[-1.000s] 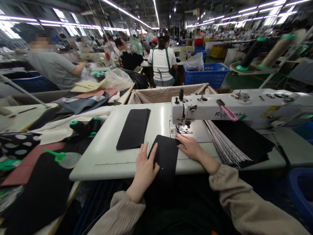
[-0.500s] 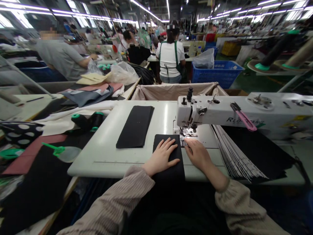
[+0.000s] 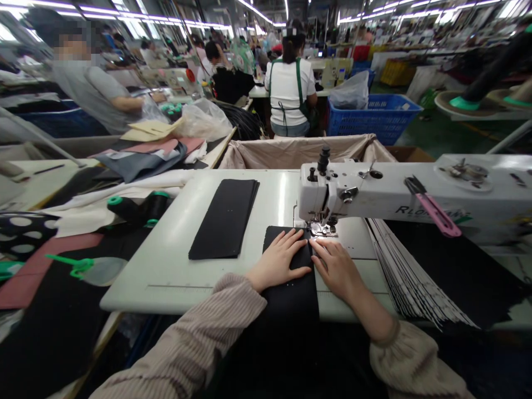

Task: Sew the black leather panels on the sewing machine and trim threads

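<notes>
A black fabric panel (image 3: 293, 293) lies on the pale machine table, its lower end hanging over the front edge. My left hand (image 3: 280, 260) rests flat on it with the fingers apart. Beside the panel's right edge is my right hand (image 3: 337, 269), fingers stretched toward the presser foot and fingertips touching the edge. The white sewing machine (image 3: 353, 191) stands just beyond, its needle area (image 3: 322, 226) lit. A stack of black panels (image 3: 224, 219) lies to the left of my hands.
At the right, a fanned pile of black pieces with pale edges (image 3: 419, 277) lies under the machine arm. Pink-handled snips (image 3: 438, 213) rest on the arm. Thread cones (image 3: 124, 208) and fabric scraps lie leftward. Behind the table is a cloth-lined bin (image 3: 286, 145); co-workers sit further off.
My right fingertips have shifted slightly left and nearer, against the panel's edge. My left hand stays flat on the panel. The camera view has shifted a little.
</notes>
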`<state>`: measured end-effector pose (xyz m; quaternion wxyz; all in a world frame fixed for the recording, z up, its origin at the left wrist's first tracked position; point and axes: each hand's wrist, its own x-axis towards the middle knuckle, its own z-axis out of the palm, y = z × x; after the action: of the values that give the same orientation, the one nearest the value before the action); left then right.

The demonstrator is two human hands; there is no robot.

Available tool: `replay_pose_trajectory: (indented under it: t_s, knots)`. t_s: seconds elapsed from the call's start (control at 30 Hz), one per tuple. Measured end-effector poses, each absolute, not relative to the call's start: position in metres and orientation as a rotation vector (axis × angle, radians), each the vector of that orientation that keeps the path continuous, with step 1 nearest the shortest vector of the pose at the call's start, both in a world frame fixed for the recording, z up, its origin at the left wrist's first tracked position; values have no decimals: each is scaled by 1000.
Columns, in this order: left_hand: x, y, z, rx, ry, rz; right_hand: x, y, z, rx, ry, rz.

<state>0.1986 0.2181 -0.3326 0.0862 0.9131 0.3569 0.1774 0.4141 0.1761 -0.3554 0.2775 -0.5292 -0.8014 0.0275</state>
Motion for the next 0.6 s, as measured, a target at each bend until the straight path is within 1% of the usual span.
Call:
replay_pose_trajectory:
  t_s: [0.6]
  knots:
    - [196, 222, -331, 2696, 1017, 481, 413, 177, -355, -1455, -2148, 117]
